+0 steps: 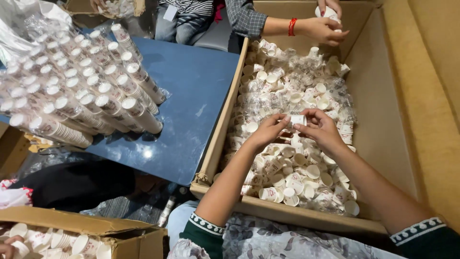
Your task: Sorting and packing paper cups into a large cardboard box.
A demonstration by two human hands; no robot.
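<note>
Both hands meeting over the middle of the carton: left hand (266,130) and right hand (320,128) each pinched, fingertips closed, on opposite ends of one short nested stack of small white paper cups (298,119), held sideways just above the heap. Directly beneath, loose small white paper cups with red print (292,177) mixed with crumpled clear plastic wrap (306,76), covering most of the floor of the large brown cardboard carton (383,124); bare cardboard showing only along the far right side. Plenty left unsorted there, by the look of it. At the carton's far end, another person's hands (326,26), one wrist with a red band, gripping a cup of the same kind. Left of the carton, a blue counter (201,96) bearing a big pile of long sleeves of stacked cups in clear wrap (81,91), laid side by side and several layers deep: likely the finished share, already sizeable. At the lower left corner, a second, smaller brown cardboard box (96,228) with more loose cups inside, and fingertips of someone else at its edge. Judged overall: well under way, far from finished.
</note>
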